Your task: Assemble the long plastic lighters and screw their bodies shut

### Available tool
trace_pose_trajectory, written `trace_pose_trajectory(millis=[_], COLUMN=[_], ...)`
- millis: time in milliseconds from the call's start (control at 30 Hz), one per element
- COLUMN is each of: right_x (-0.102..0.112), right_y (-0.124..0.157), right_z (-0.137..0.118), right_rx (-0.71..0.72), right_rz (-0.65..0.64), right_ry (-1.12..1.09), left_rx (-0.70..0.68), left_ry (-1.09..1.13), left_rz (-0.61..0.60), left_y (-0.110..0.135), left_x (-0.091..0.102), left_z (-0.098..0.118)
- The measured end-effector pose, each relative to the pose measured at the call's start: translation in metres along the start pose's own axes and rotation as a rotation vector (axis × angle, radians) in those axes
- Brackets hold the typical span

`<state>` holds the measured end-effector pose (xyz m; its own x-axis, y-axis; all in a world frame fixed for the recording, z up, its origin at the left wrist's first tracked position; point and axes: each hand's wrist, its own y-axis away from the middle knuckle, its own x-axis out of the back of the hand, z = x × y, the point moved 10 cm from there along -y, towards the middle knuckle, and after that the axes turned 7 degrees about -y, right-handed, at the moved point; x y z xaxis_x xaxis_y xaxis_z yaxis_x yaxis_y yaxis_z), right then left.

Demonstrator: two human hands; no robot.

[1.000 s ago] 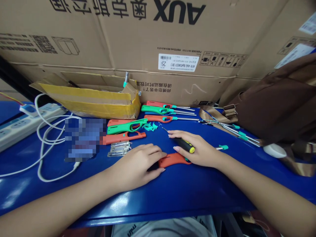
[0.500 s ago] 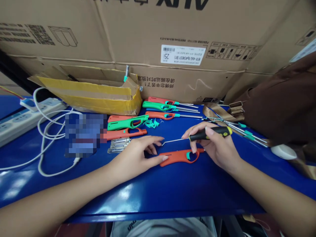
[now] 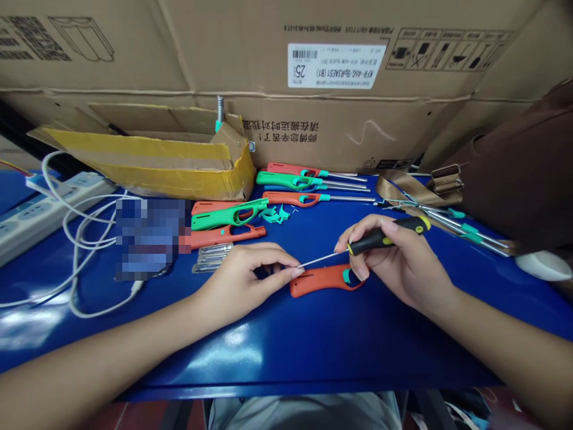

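My right hand (image 3: pixel 403 257) is closed around the black and yellow handle of a screwdriver (image 3: pixel 376 237), whose thin shaft points left. At the shaft's tip, the thumb and fingers of my left hand (image 3: pixel 255 272) are pinched together. What lies between them is too small and covered to make out. Just below the shaft, an orange lighter body (image 3: pixel 320 282) with a turquoise trigger rests flat on the blue table. My left thumb is close to its left end, and fingers of my right hand hide part of its right end.
Lighter bodies (image 3: pixel 224 216) and a bag of small metal parts (image 3: pixel 212 258) lie left. Long-nosed lighters (image 3: pixel 295 199) and turquoise scraps (image 3: pixel 278 214) are behind. Metal tubes (image 3: pixel 465 227) lie right, near a white mouse (image 3: pixel 544 264). A yellow-taped box (image 3: pixel 156 173) and power strip (image 3: pixel 54 206) stand back left.
My left fingers have come off the lighter body and closed at the screwdriver's tip. The view has shifted slightly downward. The screwdriver stays in my right hand.
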<state>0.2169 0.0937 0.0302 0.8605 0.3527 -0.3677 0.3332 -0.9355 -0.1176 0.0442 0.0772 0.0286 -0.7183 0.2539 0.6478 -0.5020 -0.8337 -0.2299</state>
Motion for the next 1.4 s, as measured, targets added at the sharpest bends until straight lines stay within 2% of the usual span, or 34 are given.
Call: trace_pose_trajectory(millis=[500,700,1033,1200,1400], right_x=[-0.003,-0.012,-0.019,-0.017,-0.01], right_y=[-0.002,0.001,0.009,0.01,0.01], right_z=[0.002,0.003,0.002,-0.005,-0.024], right_rx=[-0.023,-0.026,-0.001,0.049,0.19], right_rz=[-0.013,-0.104,-0.224,-0.172,-0.077], right_ry=[0.034,0.075,0.146,0.178,0.171], left_rx=[-0.191,-0.288,-0.299,-0.232,-0.22], left_ry=[-0.199,-0.319,-0.334,-0.256,-0.317], left_rz=[0.055,0.034,-0.001,-0.034,-0.14], left_y=[0.006,0.01,0.009,0.008,0.008], left_x=[0.005,0.001,-0.004,-0.007,-0.019], left_z=[0.017,0.025,0.023,0.017,0.014])
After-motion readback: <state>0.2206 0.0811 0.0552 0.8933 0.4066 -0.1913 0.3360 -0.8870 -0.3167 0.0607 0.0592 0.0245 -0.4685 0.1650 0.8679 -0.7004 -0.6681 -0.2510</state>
